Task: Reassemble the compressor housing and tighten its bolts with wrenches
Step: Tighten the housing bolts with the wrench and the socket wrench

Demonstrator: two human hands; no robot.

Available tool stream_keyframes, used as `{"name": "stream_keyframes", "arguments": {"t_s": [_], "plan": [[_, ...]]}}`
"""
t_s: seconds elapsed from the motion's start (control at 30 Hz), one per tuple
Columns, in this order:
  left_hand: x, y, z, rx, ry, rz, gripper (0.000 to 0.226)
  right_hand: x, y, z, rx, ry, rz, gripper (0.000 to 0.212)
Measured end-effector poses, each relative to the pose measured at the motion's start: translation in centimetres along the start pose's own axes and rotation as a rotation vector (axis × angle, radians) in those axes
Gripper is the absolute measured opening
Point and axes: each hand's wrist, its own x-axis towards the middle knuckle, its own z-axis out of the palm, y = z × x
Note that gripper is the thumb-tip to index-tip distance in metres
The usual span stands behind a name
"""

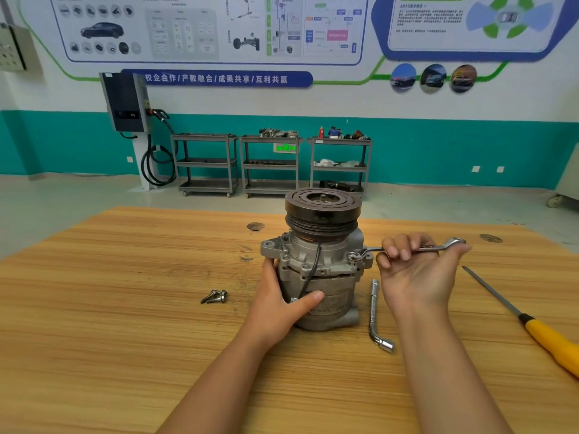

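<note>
Upright grey cast-metal compressor housing gripped by left hand; chrome ring wrench clasped in right hand.
Bolt head hidden under wrench ring; yellow-handled screwdriver cut off at frame edge.

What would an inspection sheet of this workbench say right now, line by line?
Surface: wooden table, scuffed, with dark knots.
Job's things: compressor upright, pulley on top; ring wrench seated on a bolt at its right flange; loose bolts lying to its left.
Clutter: L-shaped socket wrench beside the compressor; yellow-handled screwdriver at the right.
Grips: left hand steadies the housing; right hand holds the wrench shaft.
Cables: thin black wire down the housing.
Surroundings: three carts, wall charger, posters.
</note>
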Motion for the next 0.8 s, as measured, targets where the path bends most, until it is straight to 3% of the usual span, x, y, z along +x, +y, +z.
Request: {"name": "stream_keyframes", "arguments": {"t_s": [0.27,0.4,0.53,0.7,0.8], "plan": [[0.0,0.0,0.0,0.003,-0.002,0.011,0.079,-3.9,1.8,0.3,-0.164,-0.172,-0.358,0.083],[0.1,-0.1,0.0,0.014,0.005,0.020,0.080,-5.1,2.7,0.5,-0.385,-0.288,-0.526,0.068],[0.1,-0.3,0.0,0.029,0.015,0.031,0.080,-5.8,4.0,0.6,-0.761,-0.410,-0.791,0.061],[0.2,-0.3,-0.1,0.053,0.008,0.024,0.082,-6.6,5.9,1.6,-1.002,-0.363,-0.882,0.068],[0.3,-0.2,0.1,0.178,-0.068,0.047,0.063,-7.0,7.4,2.3,-1.217,-0.355,-0.905,0.070]]}}
